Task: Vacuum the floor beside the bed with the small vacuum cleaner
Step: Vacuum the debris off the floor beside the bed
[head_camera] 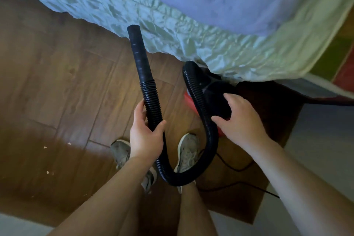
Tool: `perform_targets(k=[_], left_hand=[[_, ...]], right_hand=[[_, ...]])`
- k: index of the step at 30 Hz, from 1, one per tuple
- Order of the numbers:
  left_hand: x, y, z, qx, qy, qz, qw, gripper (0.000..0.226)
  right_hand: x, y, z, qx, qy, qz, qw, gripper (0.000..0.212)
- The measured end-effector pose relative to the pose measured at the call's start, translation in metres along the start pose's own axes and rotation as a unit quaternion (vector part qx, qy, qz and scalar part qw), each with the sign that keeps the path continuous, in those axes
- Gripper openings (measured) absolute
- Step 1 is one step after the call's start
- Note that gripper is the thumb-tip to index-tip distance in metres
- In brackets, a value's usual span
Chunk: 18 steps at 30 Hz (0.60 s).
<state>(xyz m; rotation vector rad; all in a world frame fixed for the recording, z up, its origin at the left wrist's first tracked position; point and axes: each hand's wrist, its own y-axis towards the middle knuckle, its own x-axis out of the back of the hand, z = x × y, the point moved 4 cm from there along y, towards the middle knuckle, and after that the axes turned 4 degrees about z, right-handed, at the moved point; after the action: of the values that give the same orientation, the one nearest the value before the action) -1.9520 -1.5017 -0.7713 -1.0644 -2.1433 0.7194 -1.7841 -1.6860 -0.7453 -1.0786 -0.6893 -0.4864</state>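
Observation:
A small red-and-black vacuum cleaner [212, 86] sits on the wooden floor [57, 86] at the bed's edge, partly under the hanging sheet. Its black ribbed hose [208, 140] loops down past my feet and back up. My left hand [146, 136] is wrapped around the hose just below the smooth black nozzle tube [138, 53], which points up toward the bed [191, 15]. My right hand [241, 120] rests on the vacuum's black top with fingers spread; I cannot tell whether it grips the top.
A crumpled pale green sheet [172, 30] hangs over the bed's side. Small pale crumbs [45, 147] lie on the floor at the left. A black power cord [235, 168] trails right behind my grey shoes [188, 151]. Pale tiles [321, 140] border the wood at the right.

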Motion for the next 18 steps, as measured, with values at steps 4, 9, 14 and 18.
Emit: perform_targets(k=[4,9,14,18], left_hand=[[-0.025,0.0,0.006,-0.002,0.018,-0.006,1.0,0.079],[-0.052,-0.006,0.02,0.0,0.015,-0.019,1.0,0.077],[-0.069,-0.011,0.036,0.002,0.014,-0.042,0.999,0.073],[-0.083,-0.012,0.044,0.005,0.006,-0.045,0.999,0.074]], right_hand=[[-0.008,-0.002,-0.055,-0.058,0.025,0.008,0.998,0.077],[-0.029,0.002,-0.109,-0.102,0.027,0.024,0.994,0.079],[-0.056,0.01,-0.142,-0.123,0.024,0.05,0.991,0.078],[-0.077,0.018,-0.161,-0.126,0.034,0.071,0.989,0.075]])
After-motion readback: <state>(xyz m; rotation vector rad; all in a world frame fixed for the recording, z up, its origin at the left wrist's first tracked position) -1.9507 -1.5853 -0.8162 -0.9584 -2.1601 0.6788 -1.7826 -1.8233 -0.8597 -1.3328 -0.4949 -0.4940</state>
